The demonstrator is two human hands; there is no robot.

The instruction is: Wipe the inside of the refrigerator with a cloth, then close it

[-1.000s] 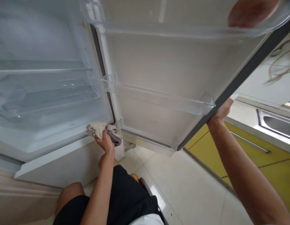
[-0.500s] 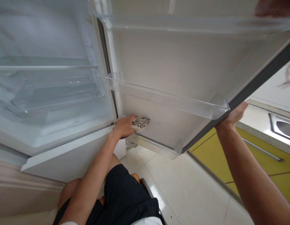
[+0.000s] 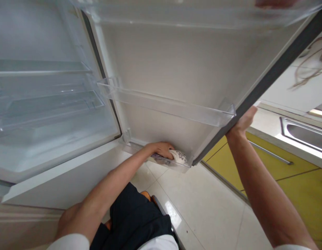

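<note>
A fridge stands open in front of me, its door (image 3: 176, 59) swung out to the right. My left hand (image 3: 163, 149) is closed on a patterned white cloth (image 3: 178, 157) and presses it into the bottom door bin (image 3: 140, 150), near the bin's right end. My right hand (image 3: 242, 122) grips the outer edge of the door, by the dark gasket strip (image 3: 270, 74). A clear door shelf (image 3: 166, 106) runs across the door just above the cloth.
Glass shelves (image 3: 43, 67) and a clear drawer (image 3: 48, 107) fill the fridge interior on the left. Yellow cabinets (image 3: 288, 177) and a steel sink (image 3: 304, 133) lie to the right. White tiled floor (image 3: 210, 211) is below. My knees and black shorts (image 3: 134, 215) are under the door.
My left hand has slid the cloth rightward along the bottom of the door, from the hinge side to the bin's right end. The right hand stays on the door edge.
</note>
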